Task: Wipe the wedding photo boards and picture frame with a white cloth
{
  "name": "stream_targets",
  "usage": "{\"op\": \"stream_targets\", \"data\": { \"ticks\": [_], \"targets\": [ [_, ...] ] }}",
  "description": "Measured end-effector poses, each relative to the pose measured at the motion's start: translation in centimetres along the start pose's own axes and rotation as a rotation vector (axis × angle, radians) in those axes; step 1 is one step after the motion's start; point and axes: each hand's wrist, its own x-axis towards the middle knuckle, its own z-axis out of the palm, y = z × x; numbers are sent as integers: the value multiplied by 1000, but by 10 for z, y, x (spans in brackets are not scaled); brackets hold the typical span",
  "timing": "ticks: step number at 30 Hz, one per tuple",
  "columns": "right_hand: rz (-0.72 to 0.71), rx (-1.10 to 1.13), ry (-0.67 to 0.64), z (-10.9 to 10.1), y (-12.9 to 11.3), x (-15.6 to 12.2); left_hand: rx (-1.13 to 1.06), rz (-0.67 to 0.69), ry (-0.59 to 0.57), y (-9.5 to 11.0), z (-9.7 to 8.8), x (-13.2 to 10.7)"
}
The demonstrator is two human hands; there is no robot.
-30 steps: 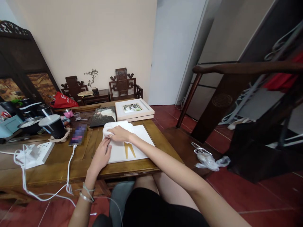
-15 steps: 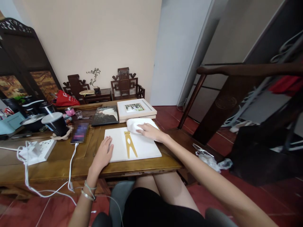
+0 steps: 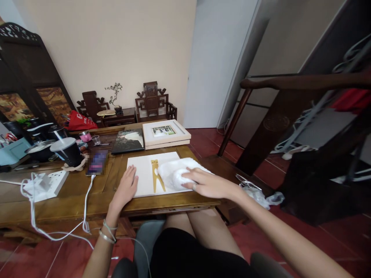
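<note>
This place looks like a room in a home, most probably a living room. Against the plain beige wall stand two carved wooden chairs, and between them there is a small side table with a potted miniature tree on it. At the left stands a dark cabinet with an ornamental top and picture panels. The large wooden table carries everyday things: a drink cup, a power strip and a framed photograph. The floor has red tiles.
</note>
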Motion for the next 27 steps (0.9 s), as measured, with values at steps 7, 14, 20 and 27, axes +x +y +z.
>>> {"op": "stream_targets", "data": {
  "ticks": [7, 14, 20, 27],
  "targets": [
    [-45, -131, 143, 16, 35, 79, 25, 16, -10, 2, -2, 0],
    [-97, -130, 102, 23, 24, 60, 37, 18, 4, -3, 0, 2],
    [-173, -17, -54, 8, -18, -15, 36, 29, 12, -3, 1, 1],
    [-118, 12, -39, 3, -10, -4, 54, 22, -7, 3, -2, 1]
  ]
}}
